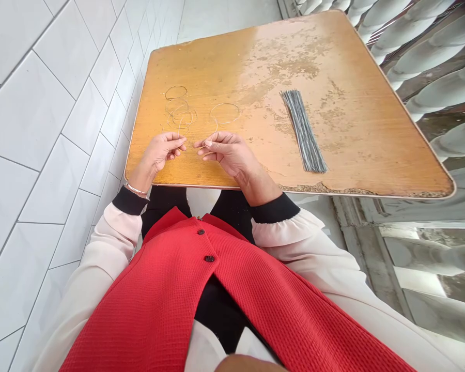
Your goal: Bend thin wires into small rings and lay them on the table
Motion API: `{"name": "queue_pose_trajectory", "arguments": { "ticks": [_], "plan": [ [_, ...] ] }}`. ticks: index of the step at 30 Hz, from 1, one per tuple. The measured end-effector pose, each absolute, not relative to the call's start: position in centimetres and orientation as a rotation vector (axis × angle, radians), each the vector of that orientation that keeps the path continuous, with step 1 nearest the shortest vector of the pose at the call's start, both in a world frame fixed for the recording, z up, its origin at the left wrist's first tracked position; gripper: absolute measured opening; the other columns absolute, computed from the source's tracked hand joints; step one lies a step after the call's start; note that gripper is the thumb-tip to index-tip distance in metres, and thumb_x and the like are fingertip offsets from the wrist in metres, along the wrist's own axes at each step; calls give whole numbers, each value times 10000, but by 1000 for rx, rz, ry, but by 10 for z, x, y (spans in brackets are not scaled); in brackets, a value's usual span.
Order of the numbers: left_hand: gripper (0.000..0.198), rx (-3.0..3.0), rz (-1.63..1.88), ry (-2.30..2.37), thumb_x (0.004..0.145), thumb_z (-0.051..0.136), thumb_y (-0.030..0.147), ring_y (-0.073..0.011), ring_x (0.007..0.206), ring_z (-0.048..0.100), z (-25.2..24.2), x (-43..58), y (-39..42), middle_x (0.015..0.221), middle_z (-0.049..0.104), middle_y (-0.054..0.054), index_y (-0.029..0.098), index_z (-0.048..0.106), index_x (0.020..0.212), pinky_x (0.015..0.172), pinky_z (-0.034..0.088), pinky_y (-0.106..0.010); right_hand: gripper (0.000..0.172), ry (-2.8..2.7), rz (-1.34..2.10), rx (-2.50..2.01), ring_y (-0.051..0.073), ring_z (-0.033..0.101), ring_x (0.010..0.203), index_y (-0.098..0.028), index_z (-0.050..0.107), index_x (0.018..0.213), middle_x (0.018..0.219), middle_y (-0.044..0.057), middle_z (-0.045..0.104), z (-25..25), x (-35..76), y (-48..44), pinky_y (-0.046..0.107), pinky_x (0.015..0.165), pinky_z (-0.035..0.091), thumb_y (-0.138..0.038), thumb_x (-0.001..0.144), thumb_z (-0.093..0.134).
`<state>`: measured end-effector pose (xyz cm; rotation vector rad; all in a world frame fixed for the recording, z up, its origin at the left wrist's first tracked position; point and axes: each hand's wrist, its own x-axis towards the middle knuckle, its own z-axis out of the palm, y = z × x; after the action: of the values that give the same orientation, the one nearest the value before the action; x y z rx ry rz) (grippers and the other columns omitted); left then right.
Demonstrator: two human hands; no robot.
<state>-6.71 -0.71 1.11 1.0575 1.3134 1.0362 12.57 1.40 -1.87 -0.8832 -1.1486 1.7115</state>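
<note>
My left hand and my right hand rest close together on the near edge of a worn wooden table. Both pinch a thin wire, which curves up from my right fingers into a loop. Just beyond my left hand lie several finished wire rings, some overlapping. A bundle of straight grey wires lies to the right of my right hand, well apart from it.
A white tiled wall runs along the left of the table. To the right stands a balustrade of pale balusters. The table's near edge is chipped. My red vest and pale sleeves fill the foreground.
</note>
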Motion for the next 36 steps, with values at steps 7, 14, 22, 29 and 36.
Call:
{"name": "queue_pose_trajectory", "arguments": {
  "ticks": [7, 14, 22, 29, 36],
  "plan": [
    [165, 1078, 1047, 1351, 897, 684, 103, -11, 513, 554, 13, -64, -9, 638, 664, 33, 130, 620, 748, 498, 357, -148, 220, -1132, 1647, -981, 46, 561, 529, -158, 673, 637, 684, 9, 704, -22, 125, 16, 134, 471, 473, -192, 714, 876],
    [249, 1078, 1012, 1388, 895, 677, 81, -3, 490, 525, 8, -58, -11, 583, 629, 39, 120, 600, 661, 490, 331, -159, 306, -1257, 1577, -1154, 31, 480, 439, -139, 631, 542, 584, 17, 659, -17, 113, 20, 139, 389, 363, -152, 746, 859],
    [246, 1079, 1002, 1408, 900, 652, 70, -15, 496, 541, 4, -55, -13, 599, 634, 28, 119, 607, 663, 495, 329, -176, 317, -1281, 1496, -1212, 31, 473, 439, -143, 603, 537, 569, 5, 644, -15, 106, 20, 157, 417, 350, -98, 781, 799],
    [199, 1057, 1033, 1436, 895, 683, 104, -18, 519, 576, 2, -60, -11, 603, 649, 25, 112, 640, 701, 514, 346, -166, 314, -1283, 1521, -1200, 40, 486, 455, -147, 608, 552, 576, 7, 645, -16, 110, 18, 162, 431, 364, -128, 801, 797],
    [219, 1129, 968, 1516, 907, 664, 129, -19, 502, 567, 5, -72, -10, 590, 647, 23, 114, 638, 690, 514, 350, -174, 291, -1407, 1501, -1400, 53, 475, 456, -146, 627, 579, 582, 16, 637, -17, 113, 26, 192, 432, 320, -120, 853, 719]
  ]
}}
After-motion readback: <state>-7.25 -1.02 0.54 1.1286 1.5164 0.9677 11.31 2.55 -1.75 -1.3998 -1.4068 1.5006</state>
